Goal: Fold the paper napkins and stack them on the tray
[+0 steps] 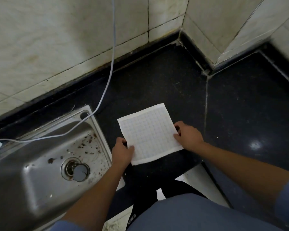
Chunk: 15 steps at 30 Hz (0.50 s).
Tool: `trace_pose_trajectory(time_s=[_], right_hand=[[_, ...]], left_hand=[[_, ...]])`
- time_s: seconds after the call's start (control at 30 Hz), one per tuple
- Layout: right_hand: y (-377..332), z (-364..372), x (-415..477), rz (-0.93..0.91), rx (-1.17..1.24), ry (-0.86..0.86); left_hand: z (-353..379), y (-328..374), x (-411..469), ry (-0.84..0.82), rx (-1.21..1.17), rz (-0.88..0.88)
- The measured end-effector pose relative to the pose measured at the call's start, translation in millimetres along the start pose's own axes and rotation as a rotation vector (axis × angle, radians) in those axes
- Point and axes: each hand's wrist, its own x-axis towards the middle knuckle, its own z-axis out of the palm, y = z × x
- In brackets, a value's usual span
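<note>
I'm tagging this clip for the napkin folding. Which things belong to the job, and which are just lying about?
Job: paper napkin, left hand and right hand gripping its side edges. No tray in view.
Lying about: steel sink, drain plug, white cable, dark counter.

White square paper napkin (150,134): faint grid embossing, plain border. Spread open as one sheet, no fold visible. Lies flat on black speckled tabletop (157,80), turned askew to its front edge. Left hand (122,152) pinches near-left edge, right hand (188,137) right edge
</note>
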Motion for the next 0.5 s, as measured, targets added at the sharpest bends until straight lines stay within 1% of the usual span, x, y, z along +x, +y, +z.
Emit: trace_pose_trajectory(time_s=[0.03, 0.07, 0.1, 0.13, 0.2, 0.27, 0.3, 0.37, 0.4, 0.5], right_hand=[[2, 1, -8, -0.068, -0.119, 0.05], [4, 2, -15, -0.146, -0.189, 0.096], [5, 5, -22, -0.223, -0.239, 0.105], [6, 9, -29, -0.3, -0.293, 0.075], [6, 22, -39, -0.421, -0.45, -0.018], [7, 32, -45, -0.437, -0.577, -0.08], [8, 35, -45, -0.42, -0.594, -0.074], [7, 33, -42, -0.4, -0.576, -0.064], [6, 31, -42, -0.41, -0.564, -0.05], [11, 24, -43, -0.484, -0.517, 0.073]], left_hand=[[0, -7, -5, 0.015, 0.101, 0.048], [-1, -13, -10, 0.043, 0.185, 0.112], [0, -19, -14, 0.069, 0.259, 0.19], [1, -23, -19, 0.08, 0.326, 0.281], [6, -25, -27, 0.014, 0.425, 0.441], [15, -22, -37, -0.1, 0.484, 0.559], [21, -21, -41, -0.145, 0.516, 0.606], [32, -22, -46, -0.176, 0.591, 0.668], [36, -23, -48, -0.171, 0.621, 0.677], [39, -25, -46, -0.128, 0.696, 0.669]])
